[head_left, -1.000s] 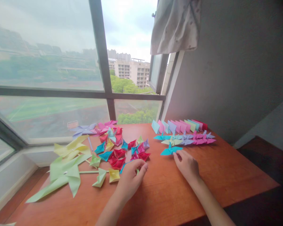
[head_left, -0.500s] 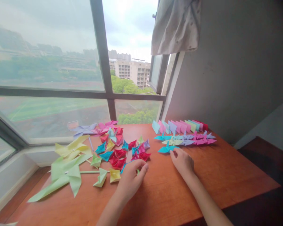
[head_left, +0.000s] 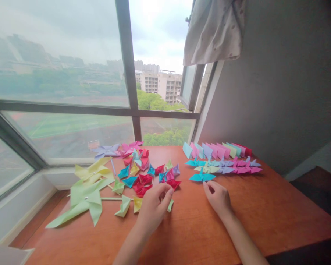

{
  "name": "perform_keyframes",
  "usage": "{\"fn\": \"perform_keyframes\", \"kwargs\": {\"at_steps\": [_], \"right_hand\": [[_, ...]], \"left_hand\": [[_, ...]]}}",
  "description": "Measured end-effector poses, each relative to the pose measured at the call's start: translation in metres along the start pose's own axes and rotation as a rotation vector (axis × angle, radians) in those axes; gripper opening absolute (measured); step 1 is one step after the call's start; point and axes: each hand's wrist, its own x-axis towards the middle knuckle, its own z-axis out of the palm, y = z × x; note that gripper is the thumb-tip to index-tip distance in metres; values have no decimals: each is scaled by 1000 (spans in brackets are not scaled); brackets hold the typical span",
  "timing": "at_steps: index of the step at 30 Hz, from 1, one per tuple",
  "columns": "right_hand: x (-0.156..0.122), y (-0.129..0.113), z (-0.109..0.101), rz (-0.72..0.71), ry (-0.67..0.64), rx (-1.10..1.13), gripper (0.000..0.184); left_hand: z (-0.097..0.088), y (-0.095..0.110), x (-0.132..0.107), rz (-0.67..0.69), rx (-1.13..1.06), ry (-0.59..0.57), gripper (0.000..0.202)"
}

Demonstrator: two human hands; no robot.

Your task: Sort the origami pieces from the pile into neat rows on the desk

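Note:
My left hand (head_left: 153, 208) rests on the wooden table (head_left: 264, 217) with its fingers curled. Its fingertips touch the edge of a heap of small folded paper pieces (head_left: 143, 176) in red, teal, yellow and pink. A small green folded piece (head_left: 170, 205) sticks out from under those fingers. My right hand (head_left: 218, 197) lies loosely closed just below a teal paper crane (head_left: 202, 177), a small gap apart from it, with nothing in it. Behind the crane lie rows of paper cranes (head_left: 226, 167) in teal, yellow, lilac and pink.
Large green and yellow paper pinwheels (head_left: 85, 195) on sticks lie at the left. A row of upright folded papers (head_left: 217, 149) stands at the back right by the grey wall. A big window runs along the table's far edge; a cloth (head_left: 213, 31) hangs above.
My right hand slid the teal crane up toward the rows, then let go and drew back a little. My left hand shifted slightly toward the red pieces. The view has moved right.

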Motion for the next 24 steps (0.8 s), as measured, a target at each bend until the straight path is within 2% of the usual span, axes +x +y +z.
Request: {"fn": "perform_keyframes", "kwargs": {"at_steps": [3, 5, 8, 11, 13, 17, 21, 24], "right_hand": [[1, 3, 1, -17, -24, 88, 42], [1, 3, 0, -12, -39, 121, 43], [1, 1, -1, -10, -69, 151, 43], [1, 0, -1, -5, -83, 171, 43], [2, 1, 0, 1, -81, 181, 43], [3, 2, 2, 11, -71, 201, 43], [4, 2, 1, 21, -79, 251, 43], [4, 2, -1, 39, -88, 299, 43]], "left_hand": [[-29, -5, 15, -7, 114, 75, 25], [-56, -19, 35, -64, 245, 105, 25], [-100, -54, 71, -252, 513, 210, 27], [-135, -92, 102, -379, 618, 298, 35], [-151, -114, 117, -447, 662, 315, 41], [-163, -143, 132, -534, 704, 293, 44], [-156, -159, 136, -543, 720, 252, 32], [-150, -161, 133, -539, 734, 277, 30]]}}
